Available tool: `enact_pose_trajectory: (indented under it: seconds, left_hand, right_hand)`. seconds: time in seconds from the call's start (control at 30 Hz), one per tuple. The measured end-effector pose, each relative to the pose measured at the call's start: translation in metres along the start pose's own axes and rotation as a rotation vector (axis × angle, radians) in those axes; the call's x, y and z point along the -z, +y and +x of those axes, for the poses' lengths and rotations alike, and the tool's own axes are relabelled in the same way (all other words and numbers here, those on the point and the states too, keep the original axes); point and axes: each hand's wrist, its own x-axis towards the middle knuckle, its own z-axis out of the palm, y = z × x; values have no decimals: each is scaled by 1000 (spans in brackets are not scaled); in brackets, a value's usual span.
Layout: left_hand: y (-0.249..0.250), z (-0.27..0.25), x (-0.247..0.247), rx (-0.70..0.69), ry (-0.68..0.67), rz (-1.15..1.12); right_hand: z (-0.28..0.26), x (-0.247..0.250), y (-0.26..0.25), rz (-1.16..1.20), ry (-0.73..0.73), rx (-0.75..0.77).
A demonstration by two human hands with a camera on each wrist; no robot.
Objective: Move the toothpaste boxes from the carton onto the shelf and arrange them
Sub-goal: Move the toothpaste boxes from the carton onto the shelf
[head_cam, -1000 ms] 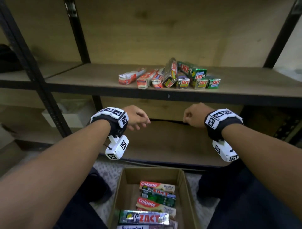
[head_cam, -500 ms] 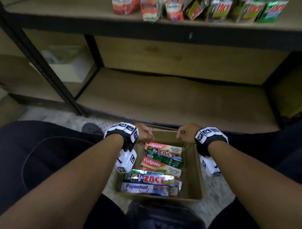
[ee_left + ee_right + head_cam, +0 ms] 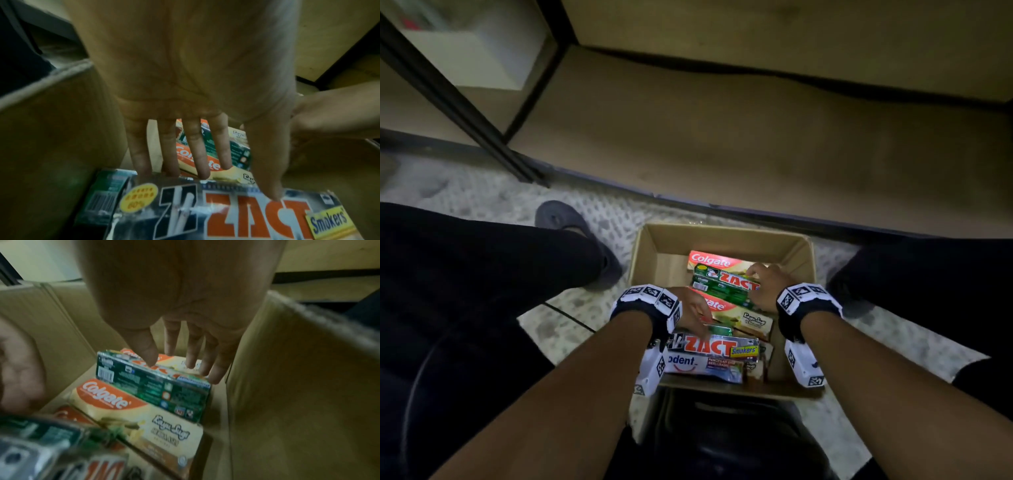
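An open brown carton (image 3: 722, 230) sits on the floor between my legs with several toothpaste boxes inside. My left hand (image 3: 693, 313) reaches into it. Its straight fingers (image 3: 195, 159) hang over the far edge of a silver ZACT Smokers box (image 3: 246, 216), and the thumb tip touches the top face. My right hand (image 3: 763, 284) is over a green ZACT box (image 3: 156, 386), thumb on its top edge and fingers (image 3: 213, 368) past its far side. Colgate boxes (image 3: 714, 260) (image 3: 115, 404) lie beside and under the green ZACT box. A Pepsodent box (image 3: 702, 366) lies nearest me.
The bottom shelf board (image 3: 756, 137) runs just beyond the carton, with a black upright (image 3: 458, 106) at left and a white box (image 3: 476, 58) behind it. My dark-clothed legs flank the carton, a shoe (image 3: 561, 216) at left. A dark object (image 3: 722, 428) lies against the carton's near side.
My head has tilted down, so the upper shelf with its boxes is out of view. Both hands have dropped from the carton's far rim onto the boxes, fingers now stretched out.
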Motion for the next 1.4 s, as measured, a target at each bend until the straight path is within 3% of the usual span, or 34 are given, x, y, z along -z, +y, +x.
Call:
enact_pose_trajectory:
  seconds: [0.1, 0.2, 0.43, 0.93, 1.1, 1.23, 1.4]
  left_hand:
    - [5, 7, -5, -37, -145, 106]
    - [8, 11, -5, -98, -196, 141]
    - [-1, 18, -11, -175, -88, 163]
    - [-4, 23, -14, -132, 76, 218]
    - [-24, 23, -12, -11, 201, 172]
    - [-38, 21, -6, 154, 145, 165]
    - [-39, 25, -6, 222, 88, 151]
  right_hand:
    - [10, -20, 5, -31, 3, -25]
    - [19, -33, 7, -59, 23, -32]
    - [26, -39, 7, 4, 80, -92]
    - [0, -35, 11, 88, 70, -64]
    - [-4, -31, 12, 179, 89, -83]
    - [-8, -29, 9, 176, -54, -45]
    - [-14, -41, 5, 176, 4, 16]
